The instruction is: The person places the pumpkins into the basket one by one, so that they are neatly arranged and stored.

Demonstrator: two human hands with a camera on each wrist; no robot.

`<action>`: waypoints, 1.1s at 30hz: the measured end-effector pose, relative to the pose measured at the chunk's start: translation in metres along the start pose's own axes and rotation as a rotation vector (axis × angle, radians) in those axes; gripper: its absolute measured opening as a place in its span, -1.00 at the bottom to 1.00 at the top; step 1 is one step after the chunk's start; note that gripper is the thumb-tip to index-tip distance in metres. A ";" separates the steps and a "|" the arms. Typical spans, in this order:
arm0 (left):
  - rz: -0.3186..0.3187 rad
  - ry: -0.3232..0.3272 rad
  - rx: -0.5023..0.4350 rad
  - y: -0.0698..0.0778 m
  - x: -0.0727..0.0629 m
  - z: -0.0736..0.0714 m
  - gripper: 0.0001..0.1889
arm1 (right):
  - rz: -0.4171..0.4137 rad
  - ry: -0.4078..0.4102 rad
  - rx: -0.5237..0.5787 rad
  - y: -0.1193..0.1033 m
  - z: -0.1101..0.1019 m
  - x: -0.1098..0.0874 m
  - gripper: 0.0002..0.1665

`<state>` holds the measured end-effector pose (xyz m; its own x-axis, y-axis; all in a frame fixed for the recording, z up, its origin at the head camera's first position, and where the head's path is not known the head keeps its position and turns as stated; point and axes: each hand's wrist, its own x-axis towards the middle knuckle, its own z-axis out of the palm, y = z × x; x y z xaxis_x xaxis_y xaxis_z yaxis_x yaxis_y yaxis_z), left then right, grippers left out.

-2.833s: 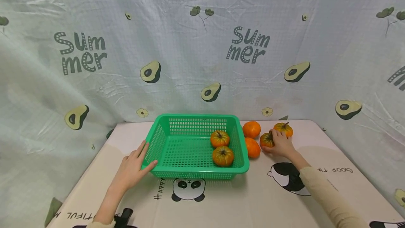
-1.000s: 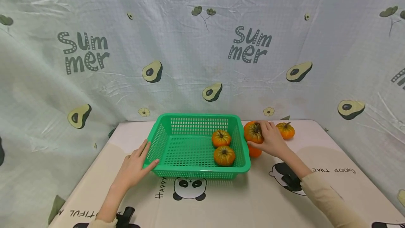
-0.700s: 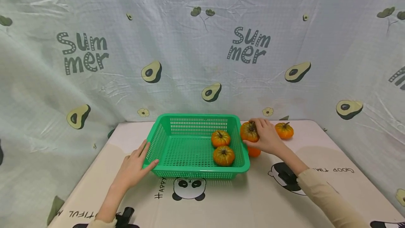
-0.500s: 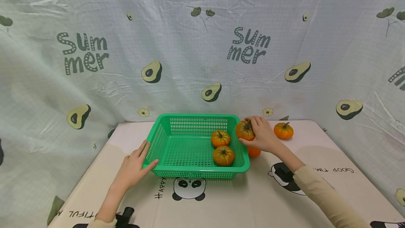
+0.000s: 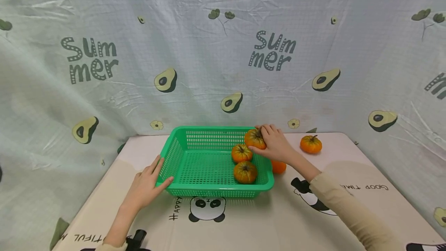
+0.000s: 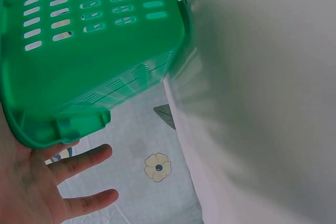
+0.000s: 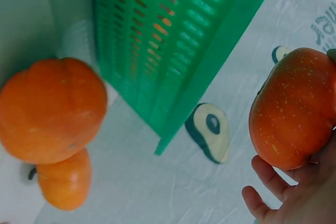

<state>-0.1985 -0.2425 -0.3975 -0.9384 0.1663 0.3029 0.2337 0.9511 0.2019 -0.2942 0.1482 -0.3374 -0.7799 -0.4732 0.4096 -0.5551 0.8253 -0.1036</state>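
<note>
In the head view a green plastic basket (image 5: pixel 209 186) stands on the table with two small pumpkins inside, a rear pumpkin (image 5: pixel 241 153) and a front pumpkin (image 5: pixel 245 172), at its right end. My right hand (image 5: pixel 277 145) grips a third small pumpkin (image 5: pixel 254 139) from its right side, holding it over the back right part of the basket. Its speckled orange underside shows in the right wrist view. My left hand (image 5: pixel 143 188) rests at the basket's left rim with straight, spread fingers; the left wrist view shows the fingers (image 6: pixel 89 203) beside the rim.
Right of the basket lies an orange pumpkin (image 5: pixel 278 167), partly hidden by the basket's rim and my right hand. Farther right sits a stemmed pumpkin (image 5: pixel 311 144). A printed cloth (image 5: pixel 195 100) hangs behind the table (image 5: pixel 240 224).
My right hand has taken a pumpkin from beside the far-right one, lifted it and carried it left over the basket's right rim. My left hand has stayed at the rim.
</note>
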 end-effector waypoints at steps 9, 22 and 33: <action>0.008 0.005 -0.003 0.003 0.002 0.002 -0.20 | -0.019 -0.048 -0.023 -0.020 -0.007 0.029 -0.15; 0.007 0.005 0.018 0.003 0.002 -0.001 -0.21 | 0.011 -0.134 -0.011 -0.040 0.001 0.074 -0.08; 0.008 0.005 0.017 0.000 0.001 -0.003 -0.21 | 0.015 -0.219 0.003 -0.047 0.044 0.093 -0.11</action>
<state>-0.1991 -0.2429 -0.3947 -0.9353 0.1729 0.3088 0.2368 0.9541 0.1832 -0.3534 0.0513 -0.3346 -0.8322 -0.5166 0.2015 -0.5435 0.8320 -0.1114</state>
